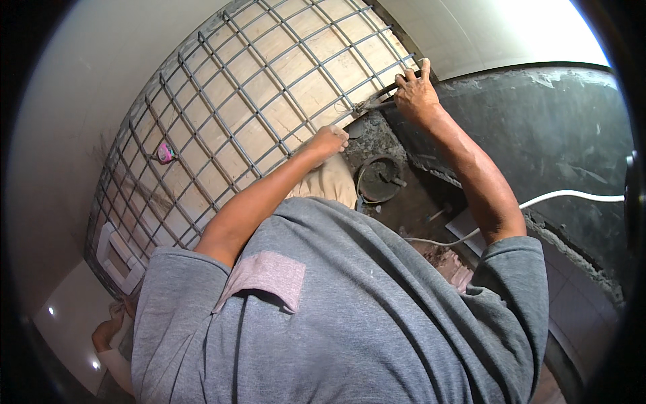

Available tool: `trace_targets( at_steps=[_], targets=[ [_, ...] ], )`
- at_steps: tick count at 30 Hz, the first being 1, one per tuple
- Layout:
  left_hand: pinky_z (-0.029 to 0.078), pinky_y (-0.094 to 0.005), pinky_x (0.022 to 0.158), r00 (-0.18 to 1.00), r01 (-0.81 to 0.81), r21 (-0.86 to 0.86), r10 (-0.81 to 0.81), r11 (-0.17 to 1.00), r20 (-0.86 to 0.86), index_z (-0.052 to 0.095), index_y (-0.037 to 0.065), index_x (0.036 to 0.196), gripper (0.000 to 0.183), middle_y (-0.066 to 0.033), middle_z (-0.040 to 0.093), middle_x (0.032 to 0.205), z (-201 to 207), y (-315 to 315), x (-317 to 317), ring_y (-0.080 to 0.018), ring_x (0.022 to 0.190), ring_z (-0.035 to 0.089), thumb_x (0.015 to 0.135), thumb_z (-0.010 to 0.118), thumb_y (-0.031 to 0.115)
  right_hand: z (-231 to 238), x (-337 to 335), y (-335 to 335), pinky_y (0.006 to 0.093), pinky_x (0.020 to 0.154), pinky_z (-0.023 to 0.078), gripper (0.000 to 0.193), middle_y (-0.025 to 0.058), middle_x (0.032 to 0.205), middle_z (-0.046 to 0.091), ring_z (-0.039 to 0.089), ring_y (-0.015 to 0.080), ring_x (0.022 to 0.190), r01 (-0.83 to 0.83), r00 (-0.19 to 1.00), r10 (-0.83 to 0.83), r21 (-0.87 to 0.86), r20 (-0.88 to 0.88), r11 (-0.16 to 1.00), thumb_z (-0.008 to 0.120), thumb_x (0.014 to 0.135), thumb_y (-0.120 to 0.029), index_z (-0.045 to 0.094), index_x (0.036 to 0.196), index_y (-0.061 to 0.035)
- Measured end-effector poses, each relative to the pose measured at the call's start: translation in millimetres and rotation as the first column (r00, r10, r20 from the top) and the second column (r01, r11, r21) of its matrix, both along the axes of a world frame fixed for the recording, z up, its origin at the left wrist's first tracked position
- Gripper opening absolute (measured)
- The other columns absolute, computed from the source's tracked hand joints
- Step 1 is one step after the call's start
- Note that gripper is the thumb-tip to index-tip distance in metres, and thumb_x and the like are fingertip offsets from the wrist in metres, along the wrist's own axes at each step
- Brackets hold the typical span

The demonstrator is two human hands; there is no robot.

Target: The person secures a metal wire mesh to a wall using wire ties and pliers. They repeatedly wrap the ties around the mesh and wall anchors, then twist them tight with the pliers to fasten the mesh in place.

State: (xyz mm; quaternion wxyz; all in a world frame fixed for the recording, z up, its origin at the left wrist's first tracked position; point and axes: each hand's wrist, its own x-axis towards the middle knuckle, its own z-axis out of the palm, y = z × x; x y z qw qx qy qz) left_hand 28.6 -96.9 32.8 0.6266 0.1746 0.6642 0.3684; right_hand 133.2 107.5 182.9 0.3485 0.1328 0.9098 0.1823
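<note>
A grid of steel rebar [231, 137] spreads over pale boards [340, 69] in front of me. At its right edge, my right hand [416, 95] is closed round the handles of dark pincers [385, 95], with the index finger stretched out. The pincers' head reaches a bar crossing where thin tie wire [343, 106] sticks out. My left hand [328, 141] is closed in a fist by the near edge of the grid. What its fingers hold, if anything, is hidden.
A round black bucket [381, 179] stands below my hands, beside a rough concrete edge [378, 139]. A white cable [572, 194] crosses a dark slab at right. A pink object [163, 153] and a white frame [120, 256] lie on the grid. Another person's hand [116, 311] shows at lower left.
</note>
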Motion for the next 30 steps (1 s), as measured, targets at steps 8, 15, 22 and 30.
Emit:
trace_targets(
  at_steps=[8, 15, 22, 30],
  targets=[
    [0.049, -0.0293, 0.075, 0.998, 0.043, 0.009, -0.042, 0.999, -0.047, 0.062, -0.003, 0.106, 0.023, -0.0112, 0.069, 0.093, 9, 10, -2, -0.0165, 0.080, 0.063, 0.094, 0.058, 0.017, -4, 3, 3, 0.0718, 0.109, 0.011, 0.032, 0.0046, 0.127, 0.056, 0.040, 0.0293, 0.132, -0.034, 0.997, 0.036, 0.029, -0.062, 0.999, 0.046, 0.096, -0.029, 0.070, 0.115, -0.0194],
    [0.049, -0.0288, 0.075, 0.998, 0.043, 0.019, -0.042, 0.999, -0.049, 0.062, -0.003, 0.105, 0.024, -0.0104, 0.069, 0.093, 13, 15, -1, -0.0157, 0.080, 0.063, 0.094, 0.057, 0.018, -9, 3, 5, 0.0667, 0.112, 0.015, 0.029, 0.0007, 0.124, 0.058, 0.045, 0.0242, 0.127, -0.176, 0.979, 0.183, 0.085, -0.086, 0.981, 0.049, 0.095, -0.027, 0.071, 0.111, -0.0190],
    [0.051, -0.0327, 0.070, 0.989, 0.040, 0.169, -0.015, 0.985, -0.146, 0.065, -0.003, 0.097, 0.022, -0.0120, 0.068, 0.085, 17, 38, -9, -0.0213, 0.075, 0.064, 0.090, 0.061, 0.018, -10, -6, 14, 0.0562, 0.104, 0.030, 0.024, -0.0016, 0.114, 0.063, 0.053, 0.0201, 0.117, -0.261, 0.959, 0.268, 0.080, -0.093, 0.962, 0.051, 0.093, -0.027, 0.073, 0.102, -0.0201],
    [0.045, -0.0399, 0.099, 0.563, 0.630, 0.144, -0.321, 0.763, -0.761, 0.055, 0.004, 0.127, 0.071, -0.0195, 0.055, 0.132, 58, 142, -26, -0.0307, 0.119, 0.055, 0.073, 0.079, 0.043, -17, -41, 42, 0.0387, 0.078, 0.049, 0.016, 0.0026, 0.087, 0.068, 0.065, 0.0197, 0.095, -0.302, 0.918, 0.283, -0.026, -0.278, 0.953, 0.055, 0.091, -0.023, 0.061, 0.100, -0.0116]
  ],
)
